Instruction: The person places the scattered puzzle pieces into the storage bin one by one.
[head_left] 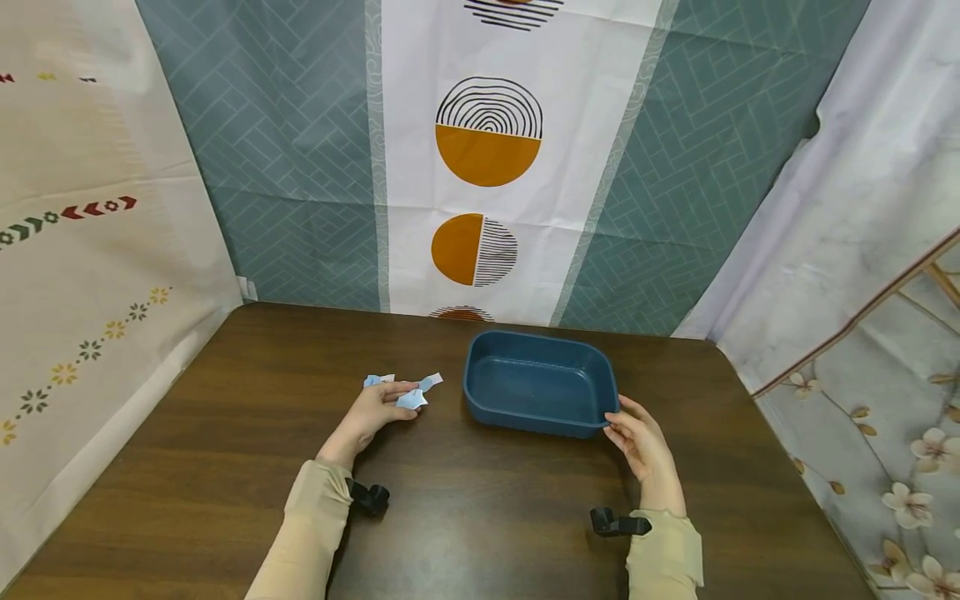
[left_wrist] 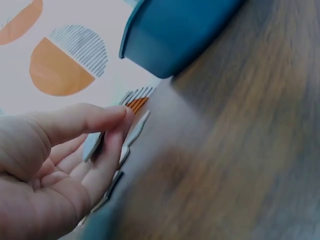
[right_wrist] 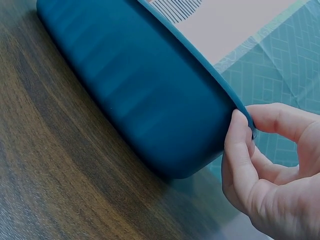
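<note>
My left hand (head_left: 372, 412) pinches a flat light-blue puzzle piece (head_left: 411, 399) between thumb and fingers, low over the brown table. In the left wrist view, part of the held piece (left_wrist: 92, 145) shows behind the thumb. More light-blue and white puzzle pieces (head_left: 431, 382) lie just beyond these fingers, partly hidden by them. To the right stands a dark blue rectangular basin (head_left: 542, 422) with rounded corners, nothing visible inside. My right hand (head_left: 639, 442) grips its rim at the near right corner, as the right wrist view of the hand (right_wrist: 270, 165) also shows.
The dark wood table (head_left: 480, 508) ends at the back against a patterned curtain (head_left: 300, 167). A pale cloth (head_left: 90, 333) hangs along the left edge, and a floral one (head_left: 862, 375) along the right. Black camera mounts (head_left: 369, 498) sit on both wrists.
</note>
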